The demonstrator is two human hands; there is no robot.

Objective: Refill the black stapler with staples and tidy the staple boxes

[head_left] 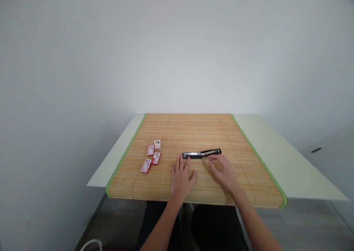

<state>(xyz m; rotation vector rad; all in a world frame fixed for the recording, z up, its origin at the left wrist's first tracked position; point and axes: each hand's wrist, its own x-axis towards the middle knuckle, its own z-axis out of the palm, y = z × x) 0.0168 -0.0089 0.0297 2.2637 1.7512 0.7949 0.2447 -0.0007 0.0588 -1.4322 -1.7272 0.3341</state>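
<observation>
The black stapler [192, 155], opened out, lay on the bamboo mat [193, 133] and served as the reference for all positions. Its long axis ran crosswise in front of me. The left half, with its metal channel uppermost, lay nearly square to me; the right half angled slightly away at its outer end.

My left hand [181, 179] was on the near side of the stapler's left half, palm down, fingers spread and pointing at it. The fingertips overlapped its near edge in view, and the left grip was closed on nothing. My right hand [224, 173] was on the near side of the right half, fingers bent, thumb close to the index fingertip. I could not tell whether that right grip pinched anything or touched the metal. From both grips the stapler lay directly ahead; the left hand appeared the nearer of the two, by its overlap with the edge.

Left of the stapler, well apart from it, were four small red-and-white boxes [156, 158] in a loose cluster. Beneath the stapler, the green-edged mat covered the middle of a white surface [276, 151]. Beyond the stapler, past the mat's far edge, was a plain wall [177, 59].
</observation>
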